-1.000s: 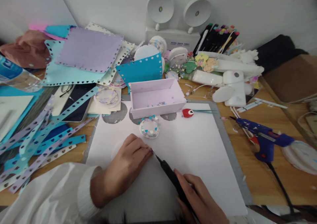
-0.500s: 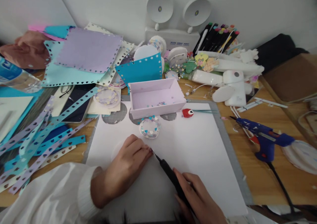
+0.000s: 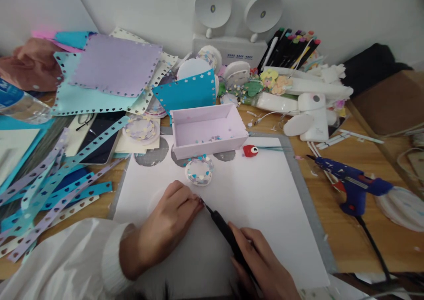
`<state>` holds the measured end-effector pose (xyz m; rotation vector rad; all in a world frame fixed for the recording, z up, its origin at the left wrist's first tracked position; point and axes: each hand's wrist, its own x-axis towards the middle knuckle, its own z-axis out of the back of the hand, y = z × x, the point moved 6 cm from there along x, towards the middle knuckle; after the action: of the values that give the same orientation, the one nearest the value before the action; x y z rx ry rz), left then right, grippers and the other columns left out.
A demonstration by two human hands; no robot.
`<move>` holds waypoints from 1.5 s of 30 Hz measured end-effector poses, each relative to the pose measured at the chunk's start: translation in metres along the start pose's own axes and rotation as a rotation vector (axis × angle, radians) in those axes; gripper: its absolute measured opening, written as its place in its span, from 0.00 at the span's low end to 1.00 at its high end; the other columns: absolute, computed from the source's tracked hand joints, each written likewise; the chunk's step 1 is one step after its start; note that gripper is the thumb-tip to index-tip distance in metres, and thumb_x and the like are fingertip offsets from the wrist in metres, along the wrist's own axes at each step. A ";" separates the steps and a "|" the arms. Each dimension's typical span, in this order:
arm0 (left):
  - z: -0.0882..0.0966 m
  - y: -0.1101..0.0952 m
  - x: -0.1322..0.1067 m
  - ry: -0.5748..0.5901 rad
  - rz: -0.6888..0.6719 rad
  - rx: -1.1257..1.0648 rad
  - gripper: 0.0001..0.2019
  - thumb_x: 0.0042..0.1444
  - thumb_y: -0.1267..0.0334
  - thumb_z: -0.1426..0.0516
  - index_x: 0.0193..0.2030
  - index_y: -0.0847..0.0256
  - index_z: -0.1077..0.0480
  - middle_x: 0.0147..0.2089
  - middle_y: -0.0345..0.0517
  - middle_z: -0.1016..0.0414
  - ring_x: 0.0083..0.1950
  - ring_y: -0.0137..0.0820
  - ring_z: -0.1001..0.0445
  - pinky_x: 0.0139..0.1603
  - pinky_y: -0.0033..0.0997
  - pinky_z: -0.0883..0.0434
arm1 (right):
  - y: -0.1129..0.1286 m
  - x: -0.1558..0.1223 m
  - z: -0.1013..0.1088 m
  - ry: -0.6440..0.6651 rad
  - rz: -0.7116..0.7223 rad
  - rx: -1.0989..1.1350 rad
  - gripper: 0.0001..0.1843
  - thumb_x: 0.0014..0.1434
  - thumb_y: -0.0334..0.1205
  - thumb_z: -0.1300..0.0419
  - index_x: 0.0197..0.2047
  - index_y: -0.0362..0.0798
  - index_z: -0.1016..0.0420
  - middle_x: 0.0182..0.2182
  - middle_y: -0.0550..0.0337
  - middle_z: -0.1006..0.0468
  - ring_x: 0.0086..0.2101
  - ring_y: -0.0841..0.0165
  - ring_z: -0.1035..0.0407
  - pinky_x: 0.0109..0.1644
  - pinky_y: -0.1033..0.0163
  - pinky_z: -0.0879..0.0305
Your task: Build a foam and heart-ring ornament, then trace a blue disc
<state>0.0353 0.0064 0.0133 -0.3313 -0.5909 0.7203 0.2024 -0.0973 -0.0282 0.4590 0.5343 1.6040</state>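
My left hand [image 3: 168, 218] lies on a large white sheet [image 3: 265, 194], fingers curled together and pressing down on it; what lies under them is hidden. My right hand [image 3: 265, 264] grips a slim black craft knife [image 3: 221, 227], whose tip touches the sheet right at my left fingertips. A small round ring trimmed with coloured hearts [image 3: 199, 170] sits on the sheet just beyond my left hand. Behind it stands a shallow lilac box [image 3: 208, 130]. A grey cutting mat [image 3: 314, 220] lies under the sheet.
Punched paper strips [image 3: 49, 180] and stacked coloured sheets [image 3: 112, 66] cover the left. A blue glue gun [image 3: 351, 185] with its cord lies at the right. Markers [image 3: 291, 46], a white twin-dish lamp [image 3: 232, 26], a red-handled tool [image 3: 251, 150] and small craft pieces crowd the back.
The view has shifted slightly downward. Both hands and the knife stay in nearly the same place on the sheet.
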 end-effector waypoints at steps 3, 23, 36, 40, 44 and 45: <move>0.000 0.000 0.000 -0.003 0.011 -0.005 0.04 0.63 0.74 0.45 0.37 0.64 0.31 0.34 0.44 0.31 0.38 0.32 0.36 0.35 0.31 0.31 | -0.002 -0.002 0.001 0.027 -0.019 -0.012 0.28 0.63 0.31 0.54 0.64 0.59 0.37 0.48 0.57 0.24 0.40 0.70 0.23 0.40 0.73 0.27; 0.003 0.008 0.001 -0.069 0.059 -0.134 0.05 0.58 0.76 0.40 0.38 0.65 0.27 0.35 0.45 0.27 0.39 0.30 0.34 0.39 0.29 0.30 | -0.004 0.013 0.050 -0.129 -0.023 0.050 0.22 0.65 0.38 0.49 0.62 0.55 0.36 0.48 0.56 0.26 0.47 0.66 0.26 0.47 0.69 0.29; 0.033 0.013 0.011 -0.200 0.114 -0.568 0.06 0.56 0.71 0.37 0.41 0.60 0.24 0.40 0.45 0.23 0.43 0.31 0.26 0.46 0.31 0.29 | -0.066 0.042 0.111 -0.415 0.068 -0.391 0.22 0.60 0.37 0.48 0.58 0.44 0.34 0.46 0.46 0.28 0.45 0.53 0.29 0.48 0.51 0.32; 0.024 0.014 0.010 -0.193 0.158 -0.656 0.07 0.56 0.71 0.37 0.41 0.59 0.24 0.42 0.46 0.21 0.45 0.32 0.24 0.49 0.33 0.29 | -0.075 0.053 0.104 -0.330 0.153 -0.488 0.25 0.61 0.35 0.50 0.61 0.42 0.38 0.49 0.42 0.30 0.49 0.51 0.32 0.52 0.48 0.34; 0.017 0.015 0.010 -0.181 0.210 -0.772 0.09 0.56 0.72 0.37 0.42 0.58 0.25 0.41 0.45 0.21 0.45 0.33 0.23 0.48 0.34 0.28 | -0.061 0.061 0.099 -0.199 0.273 -0.589 0.20 0.64 0.38 0.50 0.58 0.42 0.34 0.48 0.42 0.29 0.48 0.50 0.32 0.50 0.46 0.35; 0.017 0.014 0.011 -0.179 0.217 -0.792 0.09 0.55 0.73 0.37 0.42 0.58 0.25 0.41 0.45 0.21 0.44 0.32 0.23 0.47 0.34 0.27 | -0.052 0.061 0.101 -0.196 0.294 -0.586 0.19 0.64 0.39 0.49 0.56 0.42 0.33 0.48 0.42 0.28 0.47 0.50 0.32 0.49 0.47 0.35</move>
<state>0.0241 0.0254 0.0237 -1.0848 -1.0132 0.7024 0.2975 -0.0255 0.0220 0.2498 -0.1685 1.8744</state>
